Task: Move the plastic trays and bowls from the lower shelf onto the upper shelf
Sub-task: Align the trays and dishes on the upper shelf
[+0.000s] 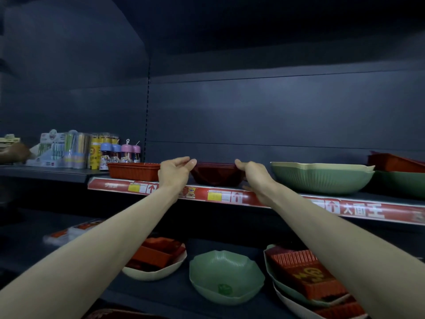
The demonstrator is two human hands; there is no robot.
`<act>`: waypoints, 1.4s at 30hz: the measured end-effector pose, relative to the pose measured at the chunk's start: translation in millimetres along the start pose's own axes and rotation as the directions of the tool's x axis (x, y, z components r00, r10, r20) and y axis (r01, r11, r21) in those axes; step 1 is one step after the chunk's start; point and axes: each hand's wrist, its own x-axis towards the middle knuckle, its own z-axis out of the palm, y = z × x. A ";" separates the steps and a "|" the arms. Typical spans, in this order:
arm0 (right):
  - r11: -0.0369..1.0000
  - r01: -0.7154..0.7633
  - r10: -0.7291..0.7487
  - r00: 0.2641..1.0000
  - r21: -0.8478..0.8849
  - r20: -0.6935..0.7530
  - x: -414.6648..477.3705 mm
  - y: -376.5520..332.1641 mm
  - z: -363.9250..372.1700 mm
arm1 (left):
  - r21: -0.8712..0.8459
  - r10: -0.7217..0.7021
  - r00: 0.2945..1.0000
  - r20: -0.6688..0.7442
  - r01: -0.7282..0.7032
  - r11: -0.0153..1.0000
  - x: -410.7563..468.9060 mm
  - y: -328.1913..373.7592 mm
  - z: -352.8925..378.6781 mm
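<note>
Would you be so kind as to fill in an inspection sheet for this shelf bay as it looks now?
Surface: upper shelf with a red price strip along its front; lower shelf, dark.
Job's things: dark red bowl on the upper shelf, between red tray at left and upper green bowl at right. On the lower shelf: lower green bowl, cream bowl holding divided trays, bowl stack with ribbed tray on top.
Clutter: bottles and packets on the neighbouring shelf, left.
Grippers: left hand and right hand each hold one end of the dark red bowl's rim.
Cables: nothing seen.
Surroundings: dark back panel; another hand at far left edge.
</note>
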 end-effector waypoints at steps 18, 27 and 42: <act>0.998 0.051 -0.057 0.986 0.039 0.159 -13.4 7.3 -10.8 | -0.165 -0.012 1.000 -0.002 0.012 0.986 -6.5 -6.5 -9.8; 0.998 0.065 -0.067 0.975 0.013 0.212 -20.2 5.3 1.2 | -0.187 -0.014 1.000 -0.007 0.013 0.982 -9.2 -5.6 -24.3; 0.910 0.151 -0.116 0.987 -0.385 0.114 -93.5 16.4 1.2 | 0.139 0.042 0.984 0.175 -0.067 0.988 -71.1 3.3 -56.8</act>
